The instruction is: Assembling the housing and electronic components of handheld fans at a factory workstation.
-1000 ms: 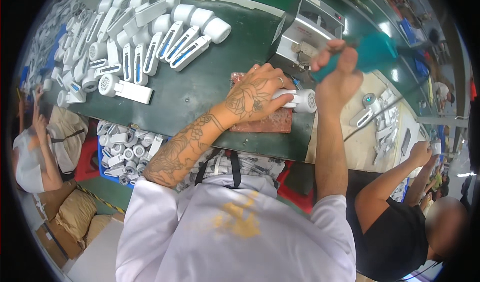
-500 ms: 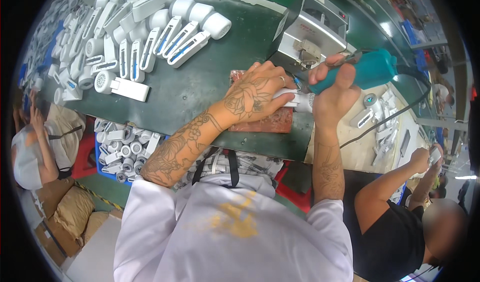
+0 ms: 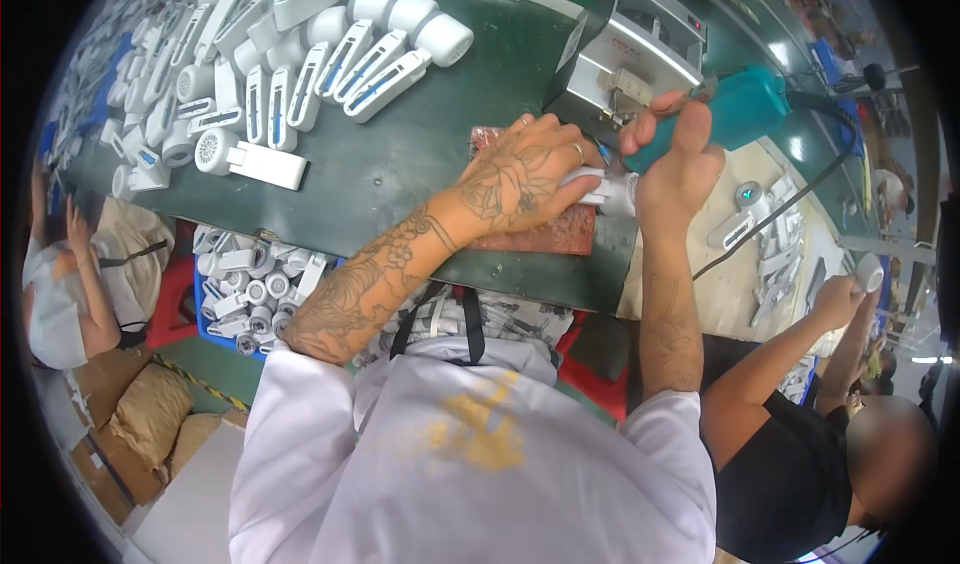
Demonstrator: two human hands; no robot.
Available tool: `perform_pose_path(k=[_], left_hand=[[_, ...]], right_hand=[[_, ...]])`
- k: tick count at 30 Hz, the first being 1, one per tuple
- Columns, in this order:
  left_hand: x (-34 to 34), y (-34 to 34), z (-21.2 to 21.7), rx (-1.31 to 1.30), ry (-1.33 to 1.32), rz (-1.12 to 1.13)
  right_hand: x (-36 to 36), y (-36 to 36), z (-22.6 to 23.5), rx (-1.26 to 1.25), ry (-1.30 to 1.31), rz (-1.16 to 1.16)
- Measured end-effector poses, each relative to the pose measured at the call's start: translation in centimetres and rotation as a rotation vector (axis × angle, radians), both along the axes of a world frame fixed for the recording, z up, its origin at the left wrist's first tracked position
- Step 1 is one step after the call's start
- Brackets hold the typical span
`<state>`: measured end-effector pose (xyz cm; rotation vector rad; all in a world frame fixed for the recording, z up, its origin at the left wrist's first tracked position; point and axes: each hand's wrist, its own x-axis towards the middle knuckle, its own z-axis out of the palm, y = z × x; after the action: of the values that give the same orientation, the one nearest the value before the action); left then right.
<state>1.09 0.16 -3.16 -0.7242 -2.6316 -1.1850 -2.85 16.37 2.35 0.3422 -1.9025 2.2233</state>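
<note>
My left hand (image 3: 525, 176) is closed over a white handheld fan (image 3: 619, 196), pressing it onto a reddish-brown board (image 3: 558, 238). The fan's round head sticks out to the right of my fingers, beside my other wrist. With my right hand (image 3: 678, 169) I grip a teal corded electric screwdriver (image 3: 742, 112), its thick body tilted up to the right. The thumb lies along the tool. Its working tip is hidden around my fingers, so contact with the fan cannot be made out.
Behind my hands stands a grey metal machine (image 3: 640, 54). Many white fans (image 3: 268, 164) cover the bench's left side, and more fill a blue crate (image 3: 208, 332) below. A black cable (image 3: 775, 214) loops at right. A co-worker's arm (image 3: 765, 364) holds a white piece.
The whole view has shifted slightly, so the bench things sit a little right and higher. Both hands keep their grips. The co-worker's white piece has turned and now shows its round end.
</note>
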Motion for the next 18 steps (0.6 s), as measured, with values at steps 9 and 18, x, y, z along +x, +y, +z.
perform_pose_path(k=[9, 18], left_hand=[[0.0, -0.3, -0.7, 0.093, 0.118, 0.005], [-0.1, 0.2, -0.8, 0.117, 0.211, 0.004]], right_hand=[[-4.6, -0.9, 2.0, -0.02, 0.302, -0.118], [-4.8, -1.2, 0.3, 0.074, 0.295, -0.103]])
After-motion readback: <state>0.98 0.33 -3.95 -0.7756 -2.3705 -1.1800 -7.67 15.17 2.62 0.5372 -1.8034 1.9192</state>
